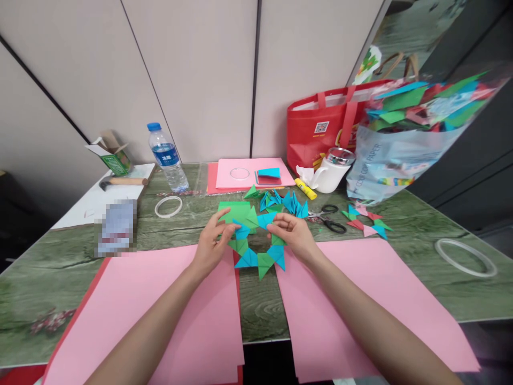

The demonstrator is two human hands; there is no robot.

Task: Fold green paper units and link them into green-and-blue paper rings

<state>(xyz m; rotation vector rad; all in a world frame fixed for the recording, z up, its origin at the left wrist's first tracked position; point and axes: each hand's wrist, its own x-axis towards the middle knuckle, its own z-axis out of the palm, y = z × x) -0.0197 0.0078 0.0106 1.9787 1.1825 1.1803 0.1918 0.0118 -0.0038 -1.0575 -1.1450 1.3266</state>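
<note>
Gingerly, I pinch the blue-and-green paper ring (265, 263) at ten and two o'clock, left hand (215, 238) and right hand (294, 234) closed on its points; uneven pulling could part its folds, and scissors (326, 216) at two o'clock might snag it.

Two hands, the left (214, 240) and the right (294, 235), hold a ring of folded green and blue paper (265, 263) above the table (264, 315). Pink sheets (180, 315) lie to either side; black-handled scissors (334, 225) lie beyond, near a yellow glue stick (305, 189) and white mug (332, 174).
</note>
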